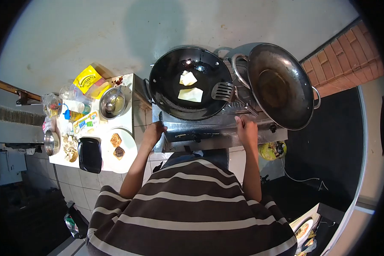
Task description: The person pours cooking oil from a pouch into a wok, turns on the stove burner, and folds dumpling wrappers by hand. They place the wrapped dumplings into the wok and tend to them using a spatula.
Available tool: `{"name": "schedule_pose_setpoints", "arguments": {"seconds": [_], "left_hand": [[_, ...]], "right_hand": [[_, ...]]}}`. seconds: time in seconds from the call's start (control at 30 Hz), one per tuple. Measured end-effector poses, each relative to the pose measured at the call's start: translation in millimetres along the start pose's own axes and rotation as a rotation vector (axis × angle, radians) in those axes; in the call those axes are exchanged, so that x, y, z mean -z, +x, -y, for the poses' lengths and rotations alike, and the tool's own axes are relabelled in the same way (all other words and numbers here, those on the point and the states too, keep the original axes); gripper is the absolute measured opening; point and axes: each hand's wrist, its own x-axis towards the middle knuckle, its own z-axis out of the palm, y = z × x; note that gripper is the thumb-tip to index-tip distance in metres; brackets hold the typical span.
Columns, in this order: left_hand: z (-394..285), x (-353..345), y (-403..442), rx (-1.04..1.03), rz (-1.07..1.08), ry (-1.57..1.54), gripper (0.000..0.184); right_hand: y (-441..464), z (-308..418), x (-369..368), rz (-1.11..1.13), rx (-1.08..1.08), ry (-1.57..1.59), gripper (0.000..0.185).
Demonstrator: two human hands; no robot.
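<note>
My left hand (pixel 154 133) is at the left front corner of the metal gas stove (pixel 217 137), its fingers curled; what they hold, if anything, is hidden. My right hand (pixel 247 129), also with fingers curled, is at the stove's front right, just below the handle end of a slotted spatula (pixel 223 91). The spatula lies across the right rim of a black wok (pixel 166 100), apart from my fingers as far as I can see. Inside the wok lie two pale folded wrapper pieces, a smaller one (pixel 187 78) above a flat one (pixel 190 95).
A second wok (pixel 281 113) leans tilted on the stove's right side. On the left table are a white plate (pixel 130 147) with two browned pieces, a black tray (pixel 90 155), a metal bowl with a ladle (pixel 111 106) and a yellow pouch (pixel 87 79). A green gas cylinder (pixel 266 152) stands below right.
</note>
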Motion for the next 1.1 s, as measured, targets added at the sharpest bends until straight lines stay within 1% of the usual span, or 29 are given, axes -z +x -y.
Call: {"name": "schedule_pose_setpoints", "arguments": {"seconds": [0.07, 0.1, 0.13, 0.2, 0.23, 0.27, 0.3, 0.33, 0.4, 0.43, 0.5, 0.53, 0.6, 0.63, 0.7, 0.73, 0.8, 0.83, 0.9, 0.93, 1.0, 1.1], "left_hand": [[-5, 4, -1, -0.02, -0.005, 0.017, 0.028], [-6, 7, -2, 0.007, 0.047, 0.006, 0.03], [-4, 5, 1, 0.002, 0.051, 0.005, 0.03], [2, 1, 1, 0.015, 0.039, 0.004, 0.028], [2, 1, -1, -0.002, 0.028, -0.06, 0.027], [1, 0, -2, -0.008, 0.034, -0.059, 0.027], [1, 0, -3, 0.0, 0.018, -0.05, 0.027], [-1, 1, -3, 0.008, 0.001, -0.042, 0.027], [-2, 3, -4, 0.019, 0.008, -0.05, 0.027], [-3, 2, -5, 0.035, 0.008, -0.062, 0.027], [0, -1, -3, 0.028, 0.014, -0.074, 0.026], [0, 1, -4, 0.024, 0.016, -0.077, 0.026], [-4, 4, -6, 0.015, -0.003, -0.073, 0.026], [-5, 5, -5, 0.022, 0.009, -0.068, 0.026], [-8, 7, -5, 0.071, 0.038, -0.061, 0.027], [-4, 5, -3, 0.079, 0.035, -0.065, 0.027], [5, -1, -1, 0.054, 0.037, -0.052, 0.027], [6, -1, -1, 0.062, 0.031, -0.054, 0.027], [6, -1, -1, 0.047, 0.042, -0.036, 0.028], [2, 1, -1, 0.052, 0.034, -0.036, 0.028], [-5, 5, -4, 0.068, 0.035, -0.034, 0.028], [-3, 6, -3, 0.066, 0.042, -0.051, 0.029]], "right_hand": [[2, -8, -2, -0.037, 0.004, 0.057, 0.019], [4, -13, -3, -0.065, 0.009, 0.115, 0.017], [7, -19, -6, -0.07, 0.005, 0.112, 0.017], [7, -33, -10, -0.142, 0.088, 0.096, 0.011], [2, -30, -4, -0.143, 0.077, 0.094, 0.011], [1, -25, 6, -0.036, 0.037, 0.086, 0.008], [1, -21, 11, 0.07, -0.002, 0.082, 0.011], [2, -21, 11, 0.063, -0.007, 0.083, 0.011], [4, -26, 13, 0.165, -0.111, -0.143, 0.026], [4, -31, 11, 0.165, -0.117, -0.15, 0.026], [7, -42, 1, 0.008, 0.004, -0.154, 0.04], [8, -40, -2, 0.011, 0.0, -0.153, 0.04], [14, -33, -8, -0.061, -0.047, -0.303, 0.046], [20, -33, -12, -0.066, -0.04, -0.301, 0.046], [28, -41, -26, -0.056, -0.168, -0.418, 0.049], [30, -41, -30, -0.051, -0.16, -0.42, 0.049], [36, -43, -37, -0.002, -0.249, -0.551, 0.042], [38, -45, -39, 0.001, -0.239, -0.551, 0.042], [44, -51, -42, -0.131, -0.16, -0.567, 0.038], [47, -54, -42, -0.131, -0.151, -0.564, 0.038], [50, -61, -45, -0.202, -0.04, -0.563, 0.032], [41, -51, -39, -0.172, -0.032, -0.563, 0.027]]}}
